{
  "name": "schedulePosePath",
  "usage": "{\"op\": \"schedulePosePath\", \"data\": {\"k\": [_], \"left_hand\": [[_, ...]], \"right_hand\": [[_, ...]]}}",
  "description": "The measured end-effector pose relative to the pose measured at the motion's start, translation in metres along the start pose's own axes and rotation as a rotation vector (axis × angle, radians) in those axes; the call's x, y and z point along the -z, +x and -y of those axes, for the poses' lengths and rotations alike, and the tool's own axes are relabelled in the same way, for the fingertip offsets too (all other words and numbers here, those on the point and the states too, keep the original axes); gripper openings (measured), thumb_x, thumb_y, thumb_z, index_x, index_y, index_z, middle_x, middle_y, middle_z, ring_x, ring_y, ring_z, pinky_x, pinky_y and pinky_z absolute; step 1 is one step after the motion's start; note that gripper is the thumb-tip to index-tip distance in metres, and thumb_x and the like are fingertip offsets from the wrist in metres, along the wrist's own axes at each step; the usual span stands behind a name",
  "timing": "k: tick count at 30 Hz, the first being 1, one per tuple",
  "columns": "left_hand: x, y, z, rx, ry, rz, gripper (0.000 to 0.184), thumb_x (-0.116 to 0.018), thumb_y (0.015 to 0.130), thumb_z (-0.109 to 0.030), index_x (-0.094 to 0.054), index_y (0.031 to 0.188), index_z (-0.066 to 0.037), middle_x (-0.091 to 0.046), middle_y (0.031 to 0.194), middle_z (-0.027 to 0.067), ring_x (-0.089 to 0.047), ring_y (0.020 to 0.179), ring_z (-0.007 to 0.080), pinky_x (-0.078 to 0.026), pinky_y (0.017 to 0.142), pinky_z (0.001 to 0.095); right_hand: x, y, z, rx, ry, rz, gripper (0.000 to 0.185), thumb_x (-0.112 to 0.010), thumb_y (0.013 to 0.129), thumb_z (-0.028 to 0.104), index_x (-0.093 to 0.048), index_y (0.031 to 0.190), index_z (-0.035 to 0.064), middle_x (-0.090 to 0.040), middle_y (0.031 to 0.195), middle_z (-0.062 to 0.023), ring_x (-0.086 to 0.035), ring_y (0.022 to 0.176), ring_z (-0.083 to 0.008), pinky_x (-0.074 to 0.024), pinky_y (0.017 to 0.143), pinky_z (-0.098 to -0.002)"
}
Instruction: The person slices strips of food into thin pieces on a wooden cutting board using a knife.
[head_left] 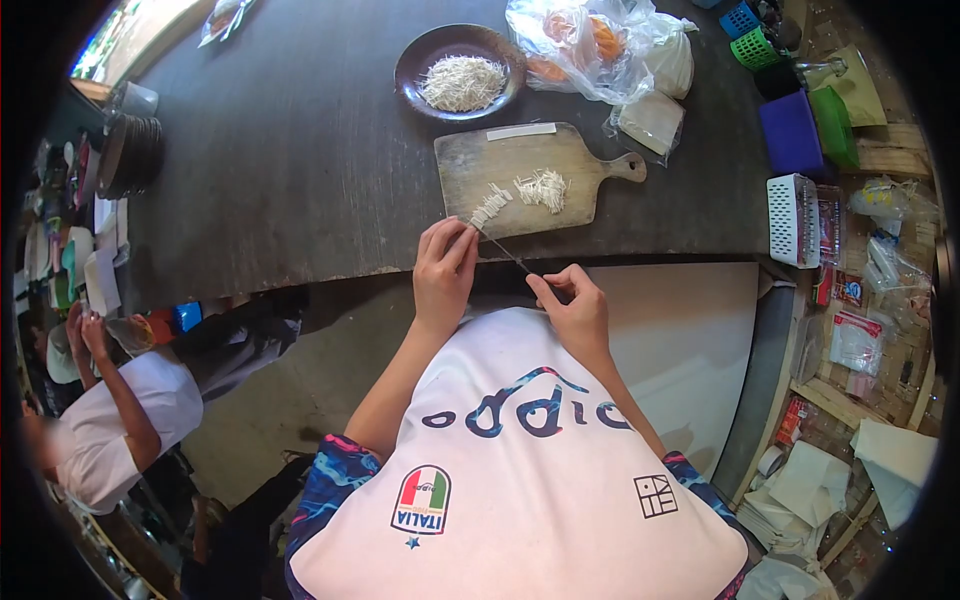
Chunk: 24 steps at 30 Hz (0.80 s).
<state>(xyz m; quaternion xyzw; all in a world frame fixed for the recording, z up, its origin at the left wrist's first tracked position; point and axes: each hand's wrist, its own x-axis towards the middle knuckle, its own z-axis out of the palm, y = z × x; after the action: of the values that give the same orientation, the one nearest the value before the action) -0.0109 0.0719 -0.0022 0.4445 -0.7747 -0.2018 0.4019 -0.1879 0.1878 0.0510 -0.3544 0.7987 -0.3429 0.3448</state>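
A wooden cutting board (520, 165) lies near the table's front edge, its handle to the right. On it are a small pile of thin white strips (543, 190), a row of cut white pieces (491, 206) and a long white slice (521, 131). My left hand (446, 262) is closed at the board's lower left corner, fingertips pressed together by the thin blade's tip; what they pinch is too small to name. My right hand (577, 308) is closed on the other end of the thin knife (508, 254). Behind the board, a dark bowl (408, 78) holds shredded white strips (462, 83).
Plastic bags with orange items (580, 45) and a wrapped white block (651, 122) lie behind the board. Baskets (793, 220) line the table's right side. Stacked dark dishes (130, 155) stand at the left. Another person (140, 420) works at the lower left.
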Motion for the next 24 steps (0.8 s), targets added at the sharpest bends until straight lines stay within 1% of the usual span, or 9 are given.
{"op": "schedulePosePath", "data": {"k": [3, 6, 12, 15, 18, 19, 22, 23, 24], "left_hand": [[0.001, 0.001, -0.002, 0.009, -0.009, 0.001, 0.022, -0.083, 0.092, 0.003, -0.082, 0.114, 0.000, -0.074, 0.118, 0.0115, -0.072, 0.118, 0.0325, -0.061, 0.096, 0.0433], [0.002, 0.001, -0.002, -0.009, 0.006, 0.013, 0.022, -0.083, 0.092, 0.003, -0.082, 0.114, 0.000, -0.074, 0.119, 0.0115, -0.072, 0.118, 0.0326, -0.061, 0.097, 0.0439], [0.003, 0.002, -0.002, -0.029, 0.014, 0.014, 0.022, -0.082, 0.093, 0.002, -0.082, 0.115, -0.001, -0.073, 0.119, 0.0122, -0.072, 0.116, 0.0335, -0.060, 0.096, 0.0440], [0.003, 0.003, 0.000, -0.038, 0.008, 0.014, 0.021, -0.083, 0.094, 0.001, -0.082, 0.115, -0.002, -0.073, 0.117, 0.0113, -0.072, 0.115, 0.0330, -0.061, 0.095, 0.0435], [-0.002, 0.011, 0.003, -0.047, -0.003, 0.025, 0.019, -0.083, 0.095, -0.002, -0.083, 0.114, -0.003, -0.073, 0.117, 0.0106, -0.072, 0.115, 0.0325, -0.061, 0.095, 0.0436], [-0.004, 0.014, 0.005, -0.050, -0.006, 0.036, 0.018, -0.082, 0.096, -0.003, -0.083, 0.114, -0.003, -0.073, 0.117, 0.0107, -0.072, 0.115, 0.0327, -0.061, 0.095, 0.0440], [-0.013, 0.026, 0.007, -0.070, -0.016, 0.077, 0.018, -0.082, 0.096, -0.005, -0.082, 0.113, -0.003, -0.073, 0.117, 0.0108, -0.071, 0.117, 0.0332, -0.060, 0.096, 0.0447], [-0.015, 0.030, 0.007, -0.076, -0.016, 0.090, 0.018, -0.082, 0.096, -0.005, -0.082, 0.113, -0.003, -0.073, 0.116, 0.0108, -0.071, 0.117, 0.0333, -0.060, 0.096, 0.0449], [-0.015, 0.031, 0.006, -0.079, -0.010, 0.084, 0.018, -0.081, 0.096, -0.005, -0.082, 0.114, -0.003, -0.073, 0.117, 0.0109, -0.071, 0.117, 0.0334, -0.060, 0.097, 0.0449]], "right_hand": [[-0.002, 0.001, -0.003, -0.012, -0.016, 0.000, 0.035, -0.090, 0.098, 0.029, -0.072, 0.098, -0.0010, -0.079, 0.082, -0.0091, -0.075, 0.074, -0.0129, -0.0556, 0.070, -0.0286], [-0.006, 0.005, -0.010, -0.028, -0.029, 0.018, 0.043, -0.088, 0.096, 0.045, -0.075, 0.100, 0.0038, -0.083, 0.088, -0.0116, -0.081, 0.084, -0.0272, -0.0592, 0.078, -0.0406], [-0.010, 0.028, -0.020, 0.010, 0.152, 0.132, 0.037, -0.086, 0.099, 0.038, -0.073, 0.097, 0.0031, -0.080, 0.083, -0.0095, -0.076, 0.075, -0.0163, -0.0558, 0.072, -0.0343], [-0.006, 0.040, -0.024, 0.030, 0.298, 0.043, 0.032, -0.085, 0.102, 0.031, -0.072, 0.096, 0.0025, -0.078, 0.079, -0.0071, -0.072, 0.072, -0.0110, -0.0530, 0.068, -0.0294], [0.010, 0.049, -0.019, -0.019, 0.240, -0.020, 0.029, -0.085, 0.103, 0.027, -0.071, 0.097, 0.0016, -0.077, 0.077, -0.0063, -0.072, 0.072, -0.0107, -0.0528, 0.068, -0.0281], [0.011, 0.045, -0.014, 0.029, 0.274, -0.021, 0.028, -0.084, 0.103, 0.026, -0.071, 0.099, 0.0013, -0.077, 0.077, -0.0067, -0.072, 0.072, -0.0111, -0.0537, 0.069, -0.0286], [-0.002, 0.038, -0.014, 0.062, 0.330, 0.059, 0.027, -0.083, 0.104, 0.025, -0.071, 0.100, 0.0008, -0.077, 0.079, -0.0065, -0.073, 0.073, -0.0110, -0.0545, 0.071, -0.0286], [-0.004, 0.036, -0.013, 0.029, 0.325, 0.089, 0.025, -0.081, 0.105, 0.024, -0.071, 0.102, 0.0005, -0.077, 0.081, -0.0068, -0.074, 0.077, -0.0115, -0.0551, 0.074, -0.0282], [-0.004, 0.035, -0.013, 0.035, 0.341, 0.063, 0.025, -0.081, 0.105, 0.024, -0.071, 0.102, 0.0005, -0.078, 0.082, -0.0069, -0.074, 0.078, -0.0117, -0.0553, 0.075, -0.0286]]}}
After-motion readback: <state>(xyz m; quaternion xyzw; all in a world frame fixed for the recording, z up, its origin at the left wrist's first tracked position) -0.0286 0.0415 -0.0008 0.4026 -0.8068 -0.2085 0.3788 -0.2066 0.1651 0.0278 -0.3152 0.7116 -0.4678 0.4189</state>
